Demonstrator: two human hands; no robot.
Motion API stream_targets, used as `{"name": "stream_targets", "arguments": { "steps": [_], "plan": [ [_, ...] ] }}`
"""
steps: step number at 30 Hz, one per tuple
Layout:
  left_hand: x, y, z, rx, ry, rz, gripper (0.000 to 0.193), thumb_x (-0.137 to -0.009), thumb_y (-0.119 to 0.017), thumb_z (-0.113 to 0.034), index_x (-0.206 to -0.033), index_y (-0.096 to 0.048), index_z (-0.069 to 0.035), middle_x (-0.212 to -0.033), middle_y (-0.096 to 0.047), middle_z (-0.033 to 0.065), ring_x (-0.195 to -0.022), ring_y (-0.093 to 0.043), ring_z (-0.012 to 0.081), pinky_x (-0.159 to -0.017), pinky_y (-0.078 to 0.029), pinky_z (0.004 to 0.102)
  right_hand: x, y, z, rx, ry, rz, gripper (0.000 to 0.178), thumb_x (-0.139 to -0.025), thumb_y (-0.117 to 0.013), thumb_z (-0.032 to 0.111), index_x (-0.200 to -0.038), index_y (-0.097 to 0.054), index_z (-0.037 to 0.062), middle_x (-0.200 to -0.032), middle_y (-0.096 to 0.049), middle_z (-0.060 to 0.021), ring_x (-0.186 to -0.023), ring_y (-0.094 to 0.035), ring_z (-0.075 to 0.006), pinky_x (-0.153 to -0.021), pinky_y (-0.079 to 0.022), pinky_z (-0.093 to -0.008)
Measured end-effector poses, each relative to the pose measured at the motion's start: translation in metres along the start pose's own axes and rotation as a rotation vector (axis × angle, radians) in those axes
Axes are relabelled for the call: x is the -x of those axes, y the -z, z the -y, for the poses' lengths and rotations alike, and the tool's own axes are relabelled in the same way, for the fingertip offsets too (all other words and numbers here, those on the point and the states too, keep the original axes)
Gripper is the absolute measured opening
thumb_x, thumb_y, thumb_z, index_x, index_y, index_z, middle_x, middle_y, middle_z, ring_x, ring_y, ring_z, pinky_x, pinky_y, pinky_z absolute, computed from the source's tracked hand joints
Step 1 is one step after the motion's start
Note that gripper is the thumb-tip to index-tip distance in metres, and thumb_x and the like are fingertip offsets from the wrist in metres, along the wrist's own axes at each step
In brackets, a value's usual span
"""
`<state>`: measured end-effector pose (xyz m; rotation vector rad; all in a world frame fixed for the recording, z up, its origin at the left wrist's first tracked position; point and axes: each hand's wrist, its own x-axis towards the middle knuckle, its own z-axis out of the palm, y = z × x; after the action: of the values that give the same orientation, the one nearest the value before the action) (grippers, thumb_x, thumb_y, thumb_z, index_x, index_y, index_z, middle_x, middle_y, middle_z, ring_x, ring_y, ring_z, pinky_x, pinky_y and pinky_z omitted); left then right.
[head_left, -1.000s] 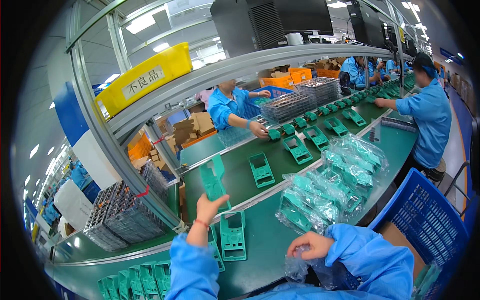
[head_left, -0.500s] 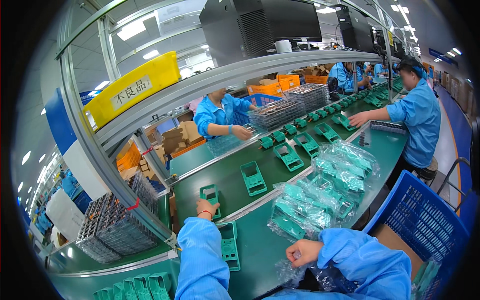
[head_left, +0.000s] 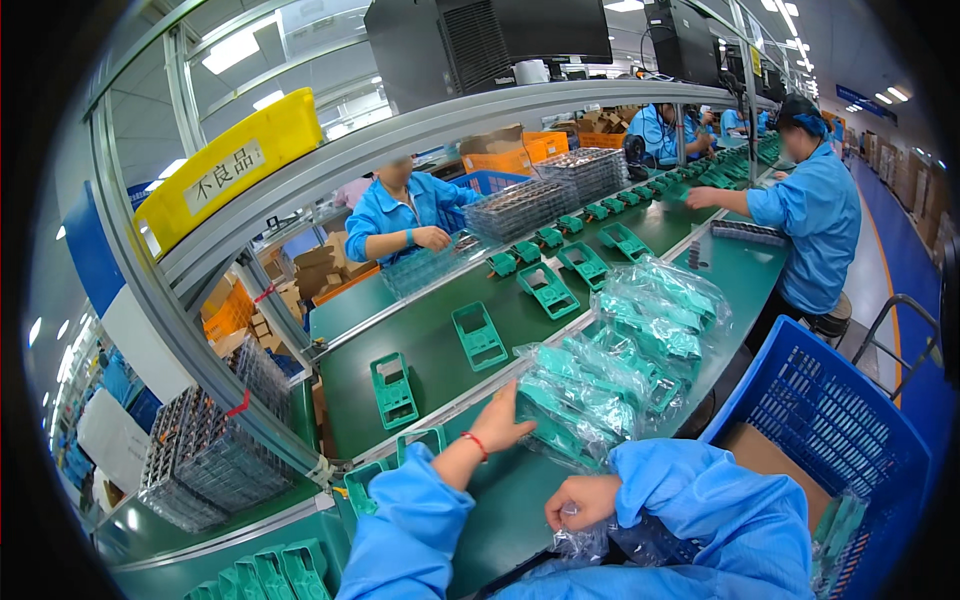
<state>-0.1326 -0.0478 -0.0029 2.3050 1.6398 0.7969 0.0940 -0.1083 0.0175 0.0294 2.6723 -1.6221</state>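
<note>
Hiding parts of two green frames point(head_left: 362, 494), the left sleeve point(head_left: 410, 525) leads to the left hand point(head_left: 494, 428), whose grip I cannot tell; bagged frames point(head_left: 585, 400) lie just to its right. Nearer, the right hand point(head_left: 585, 499) clutches crumpled plastic point(head_left: 582, 543), partly covered by the right sleeve point(head_left: 715, 510).

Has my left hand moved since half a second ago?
Yes, rightward: your left hand has crossed the metal rail from the belt to the near side, by the bagged green frames.
</note>
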Motion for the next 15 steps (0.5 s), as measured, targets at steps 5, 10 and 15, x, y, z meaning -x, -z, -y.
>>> {"name": "stream_targets", "arguments": {
  "steps": [5,10,15],
  "plan": [
    [0.008,-0.013,-0.027,0.068,0.361,-0.033,0.032,-0.074,-0.067,-0.016,-0.101,-0.055,-0.002,-0.095,-0.058,0.0149,-0.098,-0.054,0.0334,-0.08,-0.045,0.038,0.013,-0.003,0.029,0.144,-0.13,-0.298,0.032,-0.077,-0.065,0.034,-0.094,-0.059,0.0075,-0.068,-0.06,-0.0075,-0.068,-0.06,-0.0189,-0.059,-0.045,-0.0307],
    [0.038,0.017,-0.055,-0.186,-0.149,-0.472,0.011,-0.072,-0.063,-0.006,-0.082,-0.058,-0.005,-0.077,-0.055,0.0105,-0.072,-0.056,0.0295,-0.064,-0.046,0.0396,0.023,0.004,0.044,0.51,-0.029,-1.074,0.067,-0.07,-0.07,0.045,-0.118,-0.047,0.005,-0.103,-0.058,-0.0157,-0.08,-0.062,-0.0319,-0.066,-0.05,-0.0381],
    [0.048,0.051,-0.112,-0.115,-0.409,-0.569,0.013,-0.07,-0.061,0.003,-0.082,-0.057,-0.001,-0.081,-0.057,0.0112,-0.07,-0.058,0.0286,-0.06,-0.047,0.036,0.015,0.027,0.063,0.639,-0.146,-1.021,0.087,-0.07,-0.07,0.043,-0.136,-0.027,0.0076,-0.122,-0.049,-0.0194,-0.086,-0.061,-0.0355,-0.071,-0.049,-0.0406]
  ]
}}
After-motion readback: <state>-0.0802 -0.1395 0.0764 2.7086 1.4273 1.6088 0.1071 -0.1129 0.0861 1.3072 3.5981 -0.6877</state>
